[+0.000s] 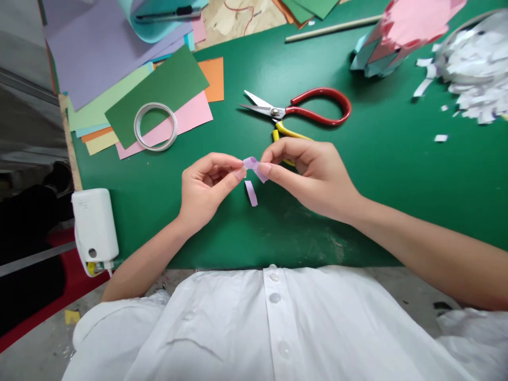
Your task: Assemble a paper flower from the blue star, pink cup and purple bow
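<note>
Between my two hands is a small lilac paper strip (251, 162), bent into a curve. My left hand (209, 185) pinches its left end between thumb and forefinger. At the other end, the thumb and forefinger of my right hand (313, 172) are closed on the same strip. Just below, a second lilac paper piece (251, 193) lies on the green table. Beyond my right hand lie red-handled scissors (317, 103) with their blades apart. A yellow-handled tool (291, 130) is partly hidden behind that hand.
Coloured paper sheets (159, 95) overlap at the left, with a tape roll (175, 129) on top. A white power bank (95, 222) sits at the left edge. A pink and blue paper object (381, 53), a stick (333, 29) and shredded white paper (476, 63) are at the back right.
</note>
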Available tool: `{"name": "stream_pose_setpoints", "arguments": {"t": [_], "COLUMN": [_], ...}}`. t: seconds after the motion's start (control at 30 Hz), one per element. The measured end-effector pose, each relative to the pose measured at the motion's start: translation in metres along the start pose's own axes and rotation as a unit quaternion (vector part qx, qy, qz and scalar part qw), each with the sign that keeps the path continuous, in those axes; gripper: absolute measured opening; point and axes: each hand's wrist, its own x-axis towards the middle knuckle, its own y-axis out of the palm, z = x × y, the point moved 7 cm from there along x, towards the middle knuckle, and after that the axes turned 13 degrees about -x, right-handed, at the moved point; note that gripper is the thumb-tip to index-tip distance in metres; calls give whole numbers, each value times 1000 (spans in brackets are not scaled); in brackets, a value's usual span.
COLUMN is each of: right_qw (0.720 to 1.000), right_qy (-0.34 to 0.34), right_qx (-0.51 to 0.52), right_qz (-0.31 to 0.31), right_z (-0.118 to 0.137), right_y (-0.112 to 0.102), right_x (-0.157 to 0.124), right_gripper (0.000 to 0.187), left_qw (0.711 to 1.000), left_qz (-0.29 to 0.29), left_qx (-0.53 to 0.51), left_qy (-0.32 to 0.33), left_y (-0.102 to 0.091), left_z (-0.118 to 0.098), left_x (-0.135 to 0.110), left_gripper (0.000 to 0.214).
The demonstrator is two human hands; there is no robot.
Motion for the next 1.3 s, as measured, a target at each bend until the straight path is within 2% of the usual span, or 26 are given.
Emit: {"name": "stream_pose_setpoints", "arguments": {"t": [0.13,0.17,0.23,0.37,0.47,0.77,1.03,1.3], "right_qw": [1000,1000,1000,1000,1000,1000,1000,1000], "right_qy": [-7,-9,-9,-5,-8,-9,-11,-1], "right_qx": [-5,-5,-4,3,3,13,3,-9], "right_qz": [-1,-2,-2,-5,-6,-2,7,13], "right_z": [0,0,0,-1,-1,-1,1,1], "right_y": [0,0,0,0,0,0,2,2], "right_x": [0,0,0,0,0,-1,-1,-1], "right_gripper": [23,24,24,23,21,19,19,24], "left_qw": [999,998,998,997,996,989,988,986], "left_qz": [11,8,6,26,30,7,8,-26], "left_qx": [-24,-28,-33,-49,-59,-94,-110,-96], "left_qy": [-42,-48,-52,-49,-55,-113,-111,-132], "left_y": [0,-1,-1,1,2,4,8,4], "left_z": [5,6,6,5,6,13,11,14], "left_x": [1,1,1,1,-1,-2,-3,-5], "left_gripper": [49,53,46,17,7,9,6,9]}}
